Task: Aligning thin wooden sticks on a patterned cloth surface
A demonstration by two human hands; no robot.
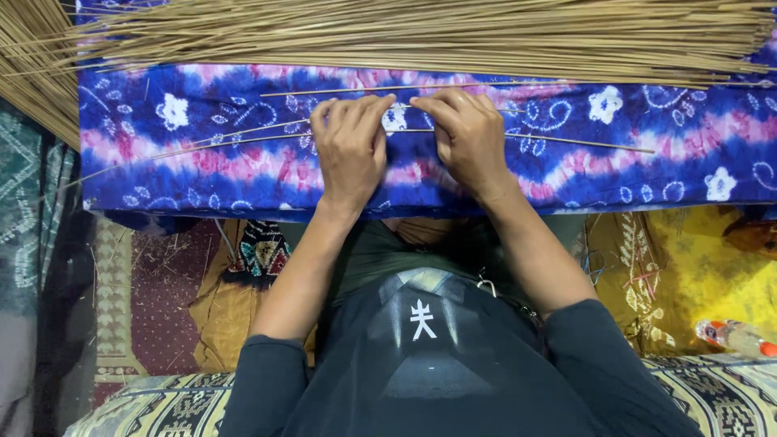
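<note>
Left hand and right hand lie palm-down, side by side, on a blue, pink and white tie-dyed cloth with flower prints draped over a flat work surface. Fingertips of both hands nearly meet at the centre, pinching thin tan sticks between thumb and fingers; each hand is closed on the sticks, not flat or loose. How many sticks each hand holds cannot be told. The sticks run left-right across the cloth, passing under both hands: one long one extends right past the right hand, others run left and slightly downward past the left hand. One more thin stick lies just above the fingertips, apart from the hands. A large bundle of similar straw-coloured sticks lies along the far edge of the cloth, well apart from the hands, fanning out at the left. Person wears a dark long-sleeved top. Near the right, on a yellow patterned fabric, a clear plastic bottle with an orange cap lies on its side. Patterned mats cover the floor at the left.
</note>
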